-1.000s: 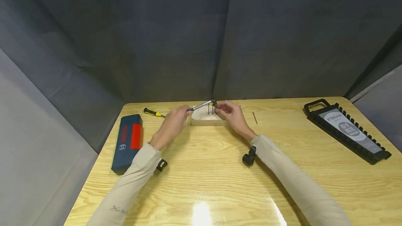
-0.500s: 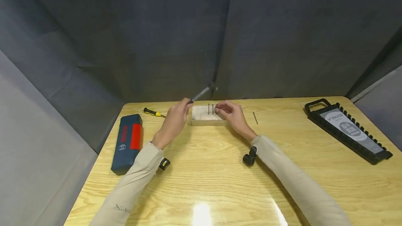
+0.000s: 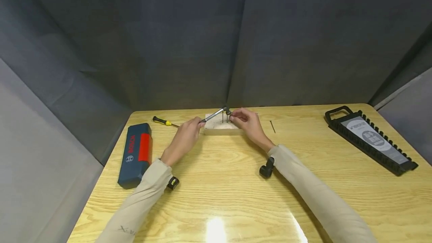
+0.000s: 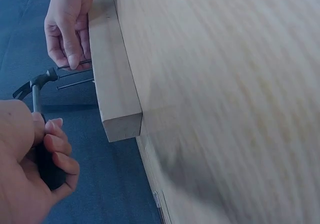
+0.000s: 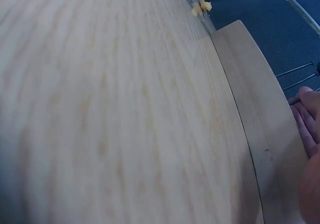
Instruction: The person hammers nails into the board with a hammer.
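Observation:
In the head view, my left hand (image 3: 185,134) grips a small claw hammer (image 3: 212,116) by its dark handle. The hammer head (image 4: 44,78) is beside the nail heads in the left wrist view. My right hand (image 3: 250,123) pinches a thin nail (image 4: 64,67) between thumb and fingers, against the top of a pale wooden block (image 3: 222,132). Two more nails (image 4: 76,84) stand in the block, just left of the pinched one. In the right wrist view, the block (image 5: 255,94) lies on the table and the fingers partly hide the pinched nail.
A loose nail (image 3: 272,126) lies right of the block. To the left are a yellow-and-black screwdriver (image 3: 165,122) and a blue-and-red Bosch case (image 3: 133,156). A black slotted tool rack (image 3: 371,140) lies at far right. Dark cloth (image 3: 182,48) hangs behind the table (image 3: 219,183).
The hammer was low over the nails, swung up above the block half a second ago, and is down at the nails again. My right hand has stayed in place on the nail.

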Motion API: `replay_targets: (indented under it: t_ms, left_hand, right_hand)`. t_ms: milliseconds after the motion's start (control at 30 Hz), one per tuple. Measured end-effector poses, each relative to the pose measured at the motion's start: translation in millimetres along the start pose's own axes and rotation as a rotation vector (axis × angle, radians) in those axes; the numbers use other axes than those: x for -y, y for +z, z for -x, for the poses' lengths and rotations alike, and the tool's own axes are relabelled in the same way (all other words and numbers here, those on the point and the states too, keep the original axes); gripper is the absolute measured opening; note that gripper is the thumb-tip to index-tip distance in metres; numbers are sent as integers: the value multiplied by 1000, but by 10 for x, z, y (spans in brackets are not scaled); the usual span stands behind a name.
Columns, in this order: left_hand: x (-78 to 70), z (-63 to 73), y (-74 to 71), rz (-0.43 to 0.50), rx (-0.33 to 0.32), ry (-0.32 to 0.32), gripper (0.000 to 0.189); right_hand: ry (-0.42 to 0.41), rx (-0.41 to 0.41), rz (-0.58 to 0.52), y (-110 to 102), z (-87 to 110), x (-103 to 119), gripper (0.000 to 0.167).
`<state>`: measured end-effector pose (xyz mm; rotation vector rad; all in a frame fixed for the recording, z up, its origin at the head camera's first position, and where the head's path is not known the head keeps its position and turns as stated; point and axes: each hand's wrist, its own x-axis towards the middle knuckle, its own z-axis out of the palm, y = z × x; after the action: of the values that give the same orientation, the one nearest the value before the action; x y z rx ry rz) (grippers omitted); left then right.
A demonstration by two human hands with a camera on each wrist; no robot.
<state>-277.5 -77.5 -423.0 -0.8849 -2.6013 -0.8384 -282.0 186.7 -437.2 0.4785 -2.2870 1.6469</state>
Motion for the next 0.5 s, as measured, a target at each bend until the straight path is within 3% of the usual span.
replay_targets:
  t_ms: [200, 433, 500]
  left_hand:
    - [-49, -48, -43, -5, -19, 10, 26]
    - [-213, -188, -189, 124, -237, 124, 21]
    - [-215, -177, -161, 114, -201, 125, 20]
  right_hand:
    - [2, 3, -10, -27, 4, -6, 19]
    - [-3, 17, -25, -26, 3, -34, 21]
    - [1, 20, -30, -18, -8, -34, 21]
